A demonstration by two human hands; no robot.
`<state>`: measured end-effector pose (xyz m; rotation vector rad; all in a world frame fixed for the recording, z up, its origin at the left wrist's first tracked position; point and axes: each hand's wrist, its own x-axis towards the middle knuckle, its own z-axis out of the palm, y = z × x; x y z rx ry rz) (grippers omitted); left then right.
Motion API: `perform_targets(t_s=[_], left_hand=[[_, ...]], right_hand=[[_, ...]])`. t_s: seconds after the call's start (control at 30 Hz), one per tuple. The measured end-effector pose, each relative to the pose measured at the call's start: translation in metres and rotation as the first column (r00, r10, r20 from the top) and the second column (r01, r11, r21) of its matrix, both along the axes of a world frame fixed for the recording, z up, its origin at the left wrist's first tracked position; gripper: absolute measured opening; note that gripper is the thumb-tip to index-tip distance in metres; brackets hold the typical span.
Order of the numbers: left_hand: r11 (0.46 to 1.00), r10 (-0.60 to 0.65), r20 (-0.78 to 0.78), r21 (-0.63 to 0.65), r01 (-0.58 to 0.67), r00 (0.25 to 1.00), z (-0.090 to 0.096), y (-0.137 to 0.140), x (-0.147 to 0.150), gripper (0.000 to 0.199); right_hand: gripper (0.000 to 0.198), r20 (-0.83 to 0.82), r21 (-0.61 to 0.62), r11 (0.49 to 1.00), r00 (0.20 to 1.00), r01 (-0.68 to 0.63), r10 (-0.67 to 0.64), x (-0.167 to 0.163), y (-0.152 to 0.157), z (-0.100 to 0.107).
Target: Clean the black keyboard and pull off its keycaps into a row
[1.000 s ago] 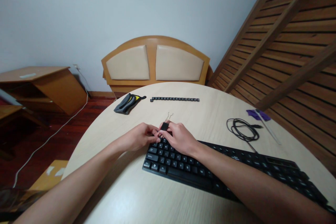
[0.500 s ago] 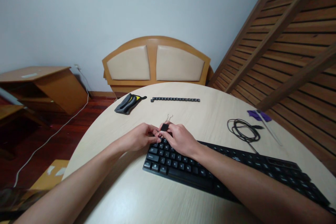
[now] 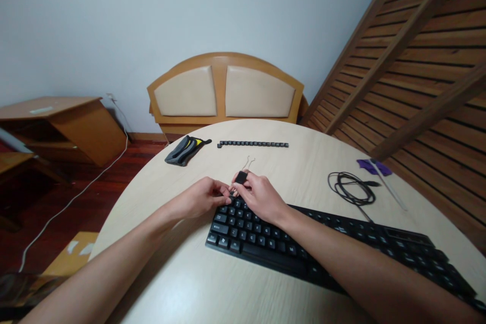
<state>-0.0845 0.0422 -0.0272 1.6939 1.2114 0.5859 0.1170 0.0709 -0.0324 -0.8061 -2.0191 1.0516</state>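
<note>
My right hand is closed around a keycap puller, which has a black middle and thin wire loops at both ends. One pair of wires points away over the table; the other reaches down toward my left fingers. My left hand pinches a small dark keycap at the lower wire end, over the keyboard's far left corner. Beneath both hands lies the black keyboard, slanting to the right, with part of it hidden by my right hand and forearm.
Behind the hands, a row of black keycaps lies on the round table. Left of it is a grey and yellow pouch. A coiled black cable, a purple cloth and a thin stick lie at the right.
My right hand has tilted the keycap puller and raised it slightly to the right, away from my left fingers. The left hand has barely moved.
</note>
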Motion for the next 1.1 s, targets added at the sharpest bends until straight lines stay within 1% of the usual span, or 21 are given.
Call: perform_targets(t_s=[0.17,0.23,0.3,0.4,0.53,0.6,0.67,0.87,1.1], left_hand=[[0.998,0.055,0.045,-0.042,-0.053,0.997,0.0,0.001,0.0,0.021],[0.994,0.102,0.088,-0.053,-0.098,0.991,0.0,0.003,0.001,0.023],[0.988,0.154,0.112,-0.036,-0.151,0.982,0.0,0.005,0.001,0.025],[0.971,0.223,0.088,0.066,-0.23,0.971,-0.002,0.011,0.0,0.027],[0.913,0.31,0.007,0.277,-0.3,0.951,-0.007,0.021,-0.005,0.03],[0.885,0.338,-0.068,0.363,-0.292,0.939,-0.01,0.026,-0.008,0.031],[0.866,0.345,-0.178,0.439,-0.239,0.922,-0.013,0.033,-0.012,0.03],[0.836,0.382,-0.294,0.515,-0.192,0.876,-0.019,0.047,-0.018,0.031],[0.792,0.414,-0.38,0.598,-0.122,0.827,-0.021,0.044,-0.021,0.033]], right_hand=[[0.008,-0.084,-0.077,0.994,0.993,0.074,-0.081,0.0,0.005,-0.003],[0.007,-0.088,-0.083,0.99,0.989,0.11,-0.118,0.0,0.007,-0.006],[0.006,-0.082,-0.091,0.987,0.986,0.136,-0.143,0.0,0.01,-0.008],[0.006,-0.084,-0.11,0.984,0.985,0.141,-0.15,-0.001,0.012,-0.011],[0.008,-0.079,-0.122,0.985,0.988,0.124,-0.135,-0.002,0.012,-0.011],[0.007,-0.083,-0.138,0.984,0.989,0.112,-0.124,-0.002,0.012,-0.01],[0.006,-0.088,-0.148,0.983,0.989,0.106,-0.119,-0.002,0.012,-0.008],[0.007,-0.088,-0.144,0.984,0.989,0.106,-0.12,-0.001,0.013,-0.01],[0.008,-0.088,-0.133,0.987,0.99,0.095,-0.107,-0.002,0.015,-0.013]])
